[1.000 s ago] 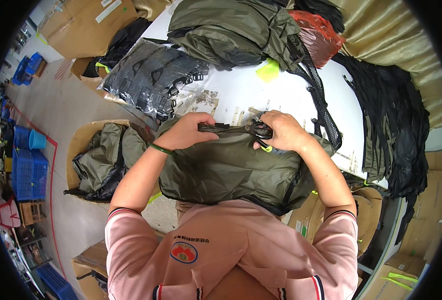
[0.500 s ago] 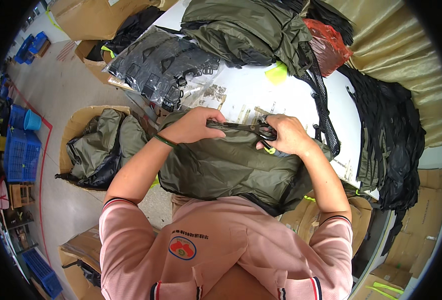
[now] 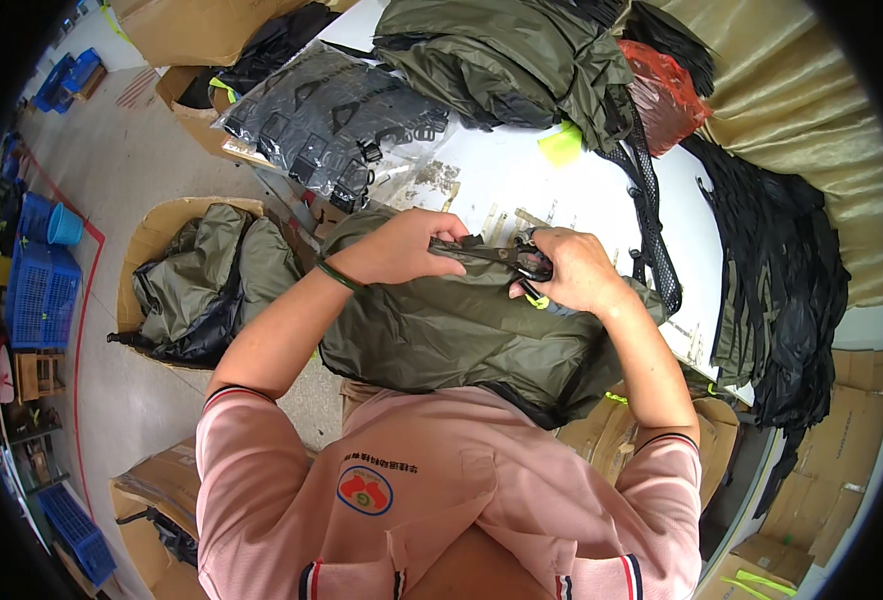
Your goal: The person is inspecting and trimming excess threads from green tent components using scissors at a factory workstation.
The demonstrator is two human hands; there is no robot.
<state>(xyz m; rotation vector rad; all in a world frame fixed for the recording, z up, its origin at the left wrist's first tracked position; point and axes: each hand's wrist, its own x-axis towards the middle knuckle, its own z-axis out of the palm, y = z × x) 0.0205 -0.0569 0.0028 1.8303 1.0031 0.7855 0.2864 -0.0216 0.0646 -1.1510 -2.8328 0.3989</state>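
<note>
The left hand pinches the top edge of an olive fabric bag, fingers closed on a fold. The right hand grips black scissors at that same edge, fist closed around the handles. The bag lies over the near edge of the white worktop, hanging toward the person's lap. Beyond it a bare strip of worktop stays free; a clear packet of black buckles crowds the far left corner, an olive bag pile the far edge, black straps the right edge
</note>
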